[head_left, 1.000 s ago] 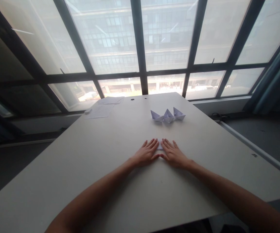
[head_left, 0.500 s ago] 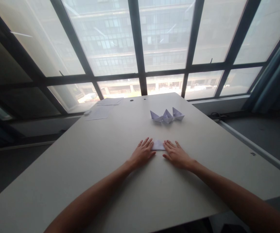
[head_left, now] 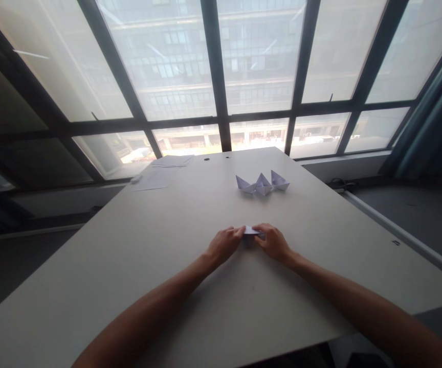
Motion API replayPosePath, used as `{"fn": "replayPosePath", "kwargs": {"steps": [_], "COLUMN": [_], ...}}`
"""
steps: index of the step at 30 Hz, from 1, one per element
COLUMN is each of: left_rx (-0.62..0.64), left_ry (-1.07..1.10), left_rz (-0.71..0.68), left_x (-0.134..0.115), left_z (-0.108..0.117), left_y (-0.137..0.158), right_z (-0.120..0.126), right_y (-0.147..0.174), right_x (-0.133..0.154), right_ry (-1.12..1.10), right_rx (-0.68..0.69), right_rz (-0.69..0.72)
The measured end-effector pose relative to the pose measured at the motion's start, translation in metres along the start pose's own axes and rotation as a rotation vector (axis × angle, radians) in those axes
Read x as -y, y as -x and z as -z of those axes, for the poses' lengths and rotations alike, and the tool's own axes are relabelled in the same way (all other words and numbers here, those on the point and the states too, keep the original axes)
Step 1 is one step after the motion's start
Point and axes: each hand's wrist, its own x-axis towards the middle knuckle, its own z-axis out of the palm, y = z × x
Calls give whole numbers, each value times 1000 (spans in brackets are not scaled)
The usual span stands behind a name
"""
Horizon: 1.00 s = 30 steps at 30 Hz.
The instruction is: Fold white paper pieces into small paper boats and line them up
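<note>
A small folded piece of white paper (head_left: 250,230) is held between my two hands, just above the middle of the white table (head_left: 175,286). My left hand (head_left: 226,243) grips its left end, fingers curled and thumb close to the near edge. On the right end, my right hand (head_left: 272,242) pinches the paper between thumb and fingers. Part of the paper is hidden by the fingers. Beyond my hands stand three folded paper boats, a left one (head_left: 245,185), a middle one (head_left: 263,185) and a right one (head_left: 280,181), close together in a row.
Flat paper sheets (head_left: 152,180) lie at the table's far left, with a small pale object (head_left: 136,179) beside them. Round holes (head_left: 206,159) sit near the far edge. Large windows rise behind, and a blue curtain (head_left: 428,112) hangs on the right.
Both hands lay flat with fingers spread on the folded paper. Now their fingers have curled in and grip its ends, and the paper's near edge is lifted off the table.
</note>
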Motion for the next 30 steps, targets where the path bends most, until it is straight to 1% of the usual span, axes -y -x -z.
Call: {"fn": "replayPosePath", "kwargs": {"steps": [2,4,6,7,9,12,15,17,20,22,24,26,28,30], "left_rx": [-69,-176,-277,-308,-317,-266,-214,-196,-196,-222,-222,-145,-48,16], "left_ry": [116,282,488,613,897,1270,1453,1459,1334,1285,1295,1295,1249,1186], "left_rz": [51,122,206,249,314,355,353,362,340,308,298,300,309,327], "left_x": [-3,-6,-9,-9,-9,-4,0,0,-4,-7,-9,-10,-10,-12], "left_z": [-4,-7,-9,-10,-10,-10,-9,-8,-7,-8,-8,-7,-6,-3], "left_y": [-1,-2,-3,-4,-5,-5,-4,-3,-3,-4,-4,-5,-4,-4], "right_z": [-1,-1,-1,-1,0,1,5,8,9,5,1,-2,-2,-1], "right_y": [-1,-2,-1,0,1,2,2,3,4,4,3,3,2,3], "right_x": [0,-1,0,1,3,5,5,6,9,10,11,11,10,9], "right_ry": [-84,-153,-192,-217,-300,-459,-521,-508,-499,-512,-530,-558,-584,-584], "right_rx": [-64,-95,-97,-89,-67,-89,-138,-128,-46,-32,-61,-77,-63,-45], "right_rz": [-95,-156,-158,-144,-107,-52,29,93,152,102,10,-60,-91,-115]}}
